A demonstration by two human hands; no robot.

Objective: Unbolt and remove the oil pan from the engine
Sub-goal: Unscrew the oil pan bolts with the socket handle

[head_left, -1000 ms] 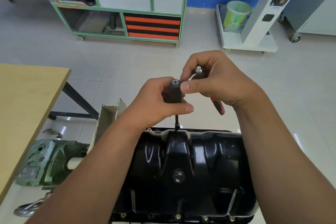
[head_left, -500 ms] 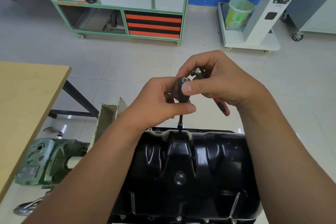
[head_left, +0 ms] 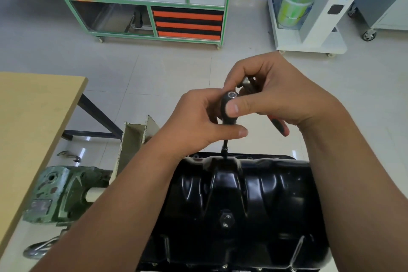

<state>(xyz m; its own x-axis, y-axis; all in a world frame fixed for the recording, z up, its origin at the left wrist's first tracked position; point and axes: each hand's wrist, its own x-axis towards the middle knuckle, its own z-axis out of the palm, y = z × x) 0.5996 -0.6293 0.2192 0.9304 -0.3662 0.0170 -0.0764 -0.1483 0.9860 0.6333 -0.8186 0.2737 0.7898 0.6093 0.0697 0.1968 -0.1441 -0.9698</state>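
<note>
Sitting nearest camera: black oil pan [head_left: 254, 201], still on engine, bolt heads showing along near flange. Beyond, at far flange, driver shaft [head_left: 225, 148] stands upright in recess. Left hand [head_left: 198, 123] wraps black driver handle [head_left: 228, 110]; right hand [head_left: 276, 97] presses thumb on handle while clutching red-handled ratchet [head_left: 279, 126]. Hands together, touching. Risk: crowded grip tilts shaft, socket slips off bolt, rounds head; ratchet could drop onto pan. Farther off: green housing [head_left: 64, 192], wooden table [head_left: 33, 112], green-framed cabinet [head_left: 154, 0].
</note>
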